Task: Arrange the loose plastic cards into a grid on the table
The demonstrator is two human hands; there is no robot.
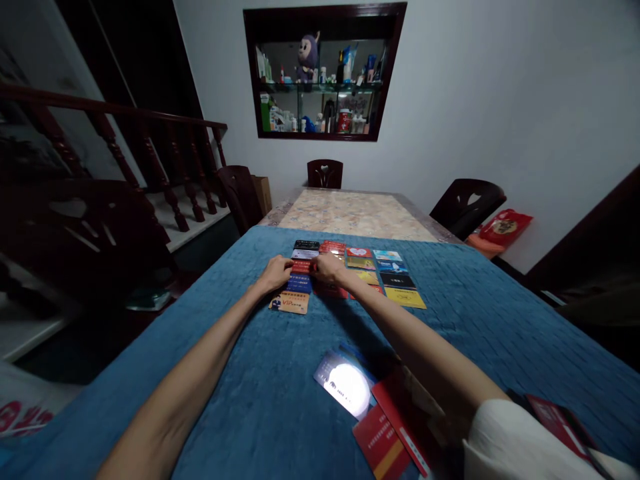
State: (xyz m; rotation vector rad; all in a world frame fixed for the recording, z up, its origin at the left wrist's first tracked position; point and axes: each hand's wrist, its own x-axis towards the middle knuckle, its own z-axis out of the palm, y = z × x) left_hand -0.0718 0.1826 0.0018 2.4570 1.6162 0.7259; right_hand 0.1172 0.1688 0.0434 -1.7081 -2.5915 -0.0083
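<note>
My left hand [277, 274] has its fingertips closed on the left end of a red card [301, 267] in the leftmost column of cards. At the same card's right end are the bent, closed fingers of my right hand [327, 268]. Above that card lie a silver card [305, 254] and a black card [307, 245]. Below it sit a blue card [299, 283] and an orange VIP card [290, 303]. My right hand and forearm partly cover the second column, where a red card [332, 247] shows at the top.
Further right lie more cards, among them a heart card [359, 253], a black card [397, 280] and a yellow card [406, 298]. Nearer me, a shiny card [345, 383] and red cards [383, 443] overlap on the blue cloth [240, 393]. Chairs [325, 174] surround the table.
</note>
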